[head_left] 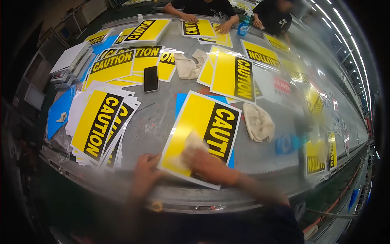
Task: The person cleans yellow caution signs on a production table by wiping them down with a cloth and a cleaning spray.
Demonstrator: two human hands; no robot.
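Observation:
A yellow CAUTION sign (pixel 192 118) lies at an angle near the table's front edge, partly over a blue sheet (pixel 181 101). My right hand (pixel 203 163) presses a pale cloth (pixel 195 143) onto the sign's yellow area, its fingers closed round the cloth and blurred. At the sign's lower left edge is my left hand (pixel 147 167), also blurred; how its fingers meet the edge is unclear. To the left sits a fanned stack of CAUTION signs (pixel 90 122). A second cloth (pixel 258 123) rests right of the sign.
Beyond lie a black phone (pixel 150 79), a crumpled cloth (pixel 187 67), more CAUTION signs (pixel 227 75) and a blue spray bottle (pixel 243 28). White panels (pixel 70 58) are stacked at the left. Two people (pixel 203 7) (pixel 273 16) stand across the table; one touches a sign.

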